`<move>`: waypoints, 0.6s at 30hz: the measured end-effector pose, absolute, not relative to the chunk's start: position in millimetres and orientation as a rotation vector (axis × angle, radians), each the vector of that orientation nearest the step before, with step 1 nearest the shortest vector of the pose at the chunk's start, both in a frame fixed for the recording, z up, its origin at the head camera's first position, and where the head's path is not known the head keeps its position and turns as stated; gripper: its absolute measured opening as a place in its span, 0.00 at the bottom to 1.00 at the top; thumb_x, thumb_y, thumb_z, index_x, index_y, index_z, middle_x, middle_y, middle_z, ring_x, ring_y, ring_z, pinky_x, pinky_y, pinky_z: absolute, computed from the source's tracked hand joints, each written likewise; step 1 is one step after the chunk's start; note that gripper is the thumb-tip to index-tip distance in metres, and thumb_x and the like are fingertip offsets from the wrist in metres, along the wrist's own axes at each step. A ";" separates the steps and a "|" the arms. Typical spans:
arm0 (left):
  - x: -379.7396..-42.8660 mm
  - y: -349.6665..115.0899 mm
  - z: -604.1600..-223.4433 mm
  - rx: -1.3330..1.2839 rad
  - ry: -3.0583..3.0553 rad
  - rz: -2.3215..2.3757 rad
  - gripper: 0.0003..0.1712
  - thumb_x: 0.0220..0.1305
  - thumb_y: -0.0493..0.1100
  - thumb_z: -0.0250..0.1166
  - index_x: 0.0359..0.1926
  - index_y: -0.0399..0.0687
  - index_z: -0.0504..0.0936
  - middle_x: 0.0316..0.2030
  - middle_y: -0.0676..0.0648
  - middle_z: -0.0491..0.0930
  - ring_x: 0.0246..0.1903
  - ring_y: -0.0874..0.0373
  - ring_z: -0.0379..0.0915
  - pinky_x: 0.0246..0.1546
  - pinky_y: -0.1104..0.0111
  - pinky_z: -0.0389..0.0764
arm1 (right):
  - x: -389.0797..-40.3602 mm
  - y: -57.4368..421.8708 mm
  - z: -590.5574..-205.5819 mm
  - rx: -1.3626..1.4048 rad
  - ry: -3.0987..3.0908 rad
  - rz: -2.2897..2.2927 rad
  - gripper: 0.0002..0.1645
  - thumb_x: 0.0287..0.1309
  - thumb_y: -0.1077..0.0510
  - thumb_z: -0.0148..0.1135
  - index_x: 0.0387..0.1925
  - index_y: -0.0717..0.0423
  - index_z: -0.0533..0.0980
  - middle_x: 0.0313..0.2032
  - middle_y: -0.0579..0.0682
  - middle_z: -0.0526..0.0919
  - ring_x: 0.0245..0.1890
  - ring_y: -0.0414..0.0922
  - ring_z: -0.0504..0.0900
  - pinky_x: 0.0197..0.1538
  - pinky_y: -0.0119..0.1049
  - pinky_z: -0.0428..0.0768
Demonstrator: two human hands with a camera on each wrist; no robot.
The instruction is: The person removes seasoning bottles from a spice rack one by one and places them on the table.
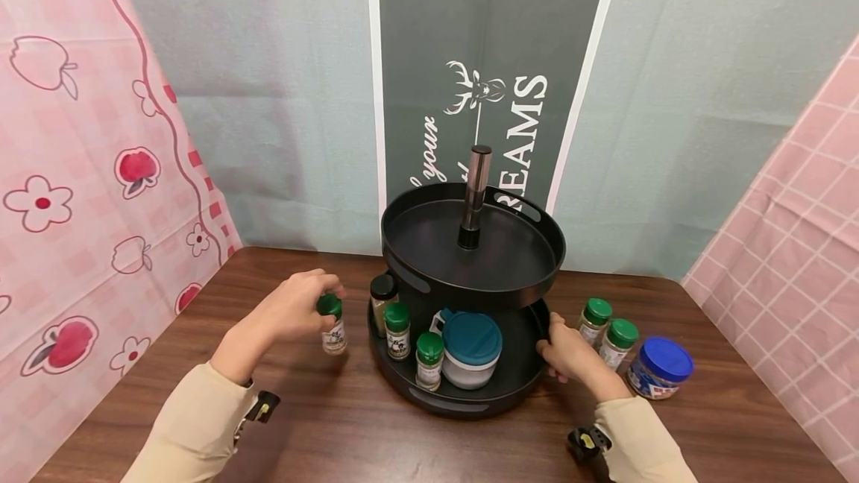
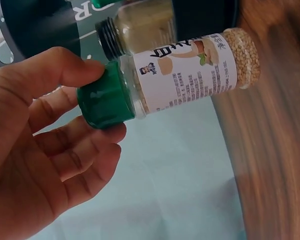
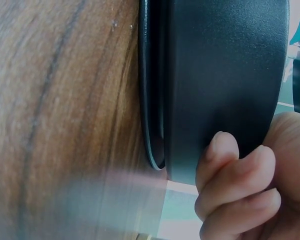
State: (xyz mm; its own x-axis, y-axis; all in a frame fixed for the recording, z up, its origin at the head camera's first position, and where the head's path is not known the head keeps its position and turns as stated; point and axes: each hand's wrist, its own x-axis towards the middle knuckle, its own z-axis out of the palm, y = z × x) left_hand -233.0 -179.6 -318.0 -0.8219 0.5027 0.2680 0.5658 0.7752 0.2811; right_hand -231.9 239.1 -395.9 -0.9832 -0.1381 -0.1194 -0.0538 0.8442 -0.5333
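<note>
My left hand [image 1: 295, 308] pinches the green cap of a sesame seed jar [image 2: 190, 72], thumb on one side and fingers on the other. The jar is upright in the head view, left of a black two-tier tray stand [image 1: 463, 406]. At the right side of the stand, my right hand [image 1: 570, 349] grips the lower tray's rim, its curled fingers [image 3: 240, 175] against the outer wall. On the lower tray stand a black-capped jar [image 1: 382, 304], two green-capped jars [image 1: 397, 334] and a white tub with a teal lid [image 1: 472, 352].
Right of the stand, two more green-capped jars [image 1: 617, 343] and a blue-lidded jar [image 1: 660, 369] stand on the wooden table [image 1: 349, 431]. The upper tray [image 1: 429, 244] holds only its central metal post [image 1: 476, 196]. A cloth [image 1: 282, 133] hangs behind.
</note>
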 end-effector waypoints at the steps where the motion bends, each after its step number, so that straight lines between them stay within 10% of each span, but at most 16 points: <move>1: -233.8 -181.6 -319.1 -0.844 -2.794 -0.530 0.16 0.38 0.36 0.67 0.35 0.46 0.78 0.33 0.49 0.76 0.29 0.58 0.68 0.28 0.63 0.73 | -232.0 239.1 -396.0 -0.151 2.870 -0.819 0.41 0.58 0.63 0.47 0.62 0.81 0.39 0.10 0.50 0.72 0.08 0.45 0.71 0.19 0.38 0.74; 18: -245.4 -206.8 -331.2 -0.727 -2.845 -0.537 0.15 0.36 0.33 0.67 0.32 0.43 0.78 0.30 0.47 0.76 0.28 0.56 0.68 0.27 0.61 0.73 | -231.8 238.3 -396.7 -0.134 2.837 -0.878 0.41 0.59 0.64 0.45 0.63 0.79 0.37 0.10 0.51 0.74 0.08 0.46 0.73 0.13 0.37 0.73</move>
